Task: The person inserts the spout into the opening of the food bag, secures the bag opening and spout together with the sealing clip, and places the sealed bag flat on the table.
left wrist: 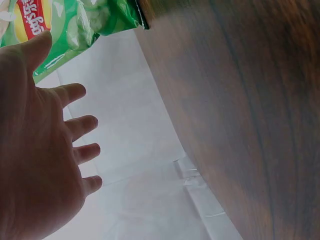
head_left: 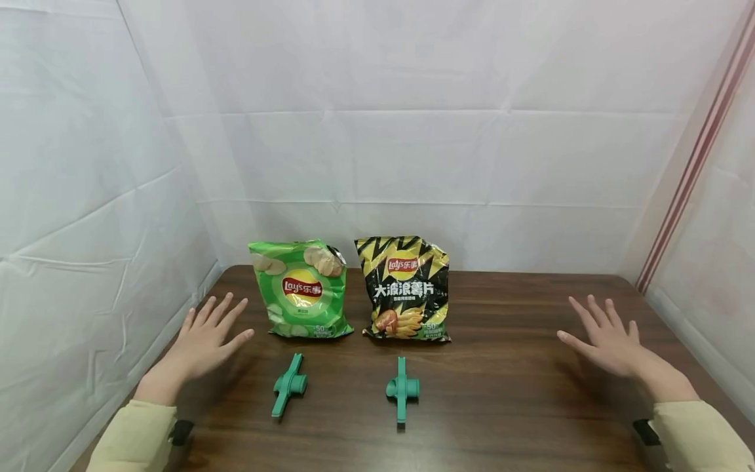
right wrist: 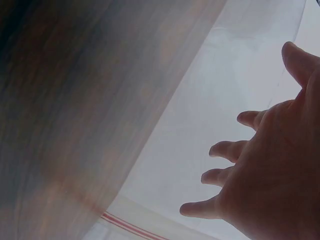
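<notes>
My left hand [head_left: 203,342] hovers over the table's left side with fingers spread, holding nothing. Closest to it is a green Lay's chip bag [head_left: 303,292], standing up near the back edge; part of the same bag [left wrist: 75,25] shows beyond the thumb in the left wrist view. Beside it stands a black and yellow Lay's chip bag [head_left: 405,288]. In front of the bags lie two green bag clips with round spouts, a slanted left clip [head_left: 289,385] and a straight right clip [head_left: 402,389]. Over the table's right side my right hand [head_left: 610,342] is spread and holds nothing.
The dark brown wooden table [head_left: 501,393] has white cloth [head_left: 413,151] hanging behind it and along both sides. A red-striped strip [head_left: 696,157] runs down the cloth on the right. Dark wrist straps [head_left: 180,432] show at the sleeves.
</notes>
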The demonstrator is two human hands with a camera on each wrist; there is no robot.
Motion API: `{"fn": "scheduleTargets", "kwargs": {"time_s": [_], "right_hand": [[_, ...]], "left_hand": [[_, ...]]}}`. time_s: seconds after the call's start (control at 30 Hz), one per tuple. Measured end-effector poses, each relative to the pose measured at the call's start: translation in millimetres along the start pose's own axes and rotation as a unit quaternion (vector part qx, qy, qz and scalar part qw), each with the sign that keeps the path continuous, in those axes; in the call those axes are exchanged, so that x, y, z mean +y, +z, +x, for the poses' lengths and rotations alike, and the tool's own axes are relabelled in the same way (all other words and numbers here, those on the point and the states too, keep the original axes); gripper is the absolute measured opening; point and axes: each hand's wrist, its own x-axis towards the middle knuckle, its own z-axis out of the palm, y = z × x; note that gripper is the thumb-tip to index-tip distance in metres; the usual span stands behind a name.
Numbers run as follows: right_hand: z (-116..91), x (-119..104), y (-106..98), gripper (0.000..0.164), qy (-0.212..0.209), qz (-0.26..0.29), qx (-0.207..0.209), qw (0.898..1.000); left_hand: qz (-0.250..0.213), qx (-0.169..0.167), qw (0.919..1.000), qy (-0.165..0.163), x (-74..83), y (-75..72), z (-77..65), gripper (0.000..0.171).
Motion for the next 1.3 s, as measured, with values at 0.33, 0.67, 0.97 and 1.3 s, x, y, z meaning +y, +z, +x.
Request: {"fn": "scheduleTargets", "kwargs": {"time_s": [0.33, 0.67, 0.97, 1.3], "right_hand": [[1.3, -16.8, 3.8, 0.084, -0.021, 0.003, 0.0, 1.0], [1.4, -35.2, 7.2, 0.081, -0.051, 0.004, -0.002, 0.999], [0.4, -50.7, 11.3, 0.076, -0.09, -0.002, 0.017, 0.996], [2.5, -63.8, 21.1, 0.068, -0.134, 0.023, 0.027, 0.99]], "left_hand": [[0.004, -0.001, 1.0, -0.002, 2.8, -0.8, -7.5, 0.071], [0.008, -0.003, 1.0, 0.003, 7.6, 1.9, -16.3, 0.069], [0.02, 0.01, 0.9997, 0.008, 11.6, 1.6, -21.7, 0.068], [0.016, 0.027, 0.999, 0.031, 12.6, 3.3, -21.9, 0.065]]}}
